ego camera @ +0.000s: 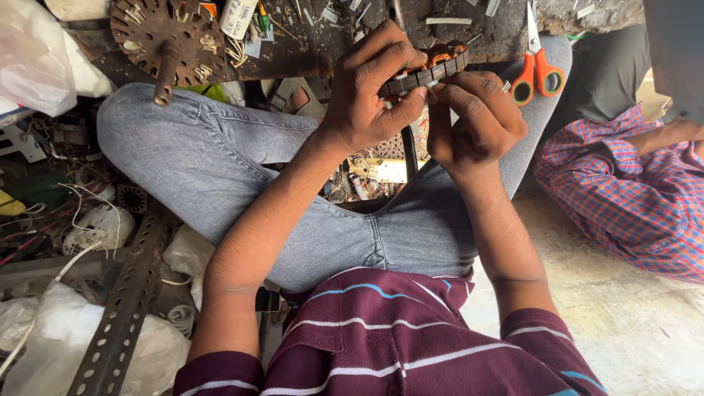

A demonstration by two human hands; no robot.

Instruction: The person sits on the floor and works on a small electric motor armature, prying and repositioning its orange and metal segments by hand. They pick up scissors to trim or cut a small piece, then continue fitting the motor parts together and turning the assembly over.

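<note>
Nearest the lens, a maroon shirt with pale stripes (396, 345) is seen, above it crossed legs in grey jeans (220, 154). At the far left, white plastic bags (33, 66) and a tangle of wires (44, 213) are heaped, and a perforated metal strip (121, 308) is laid slanting across the clutter. Further up, a rusty round slotted disc on a short shaft (172, 37) is set on a dark, littered work board (308, 51).

Towards the middle, the left hand (367, 92) is closed around a dark ring-shaped motor core with copper windings (429, 66); its fingers are wrapped over the top and the thumb is pressed against the near edge. The core is held above the knees, just in front of the board. Just to the right, the right hand (477, 121) is curled, with its fingertips pinched against the core's near rim; whether something small is held between them cannot be told.

Beyond the right knee, orange-handled scissors (537, 66) are laid on the board. At the far right, another person's checked sleeve (623, 198) is visible over a pale concrete floor (631, 330).
</note>
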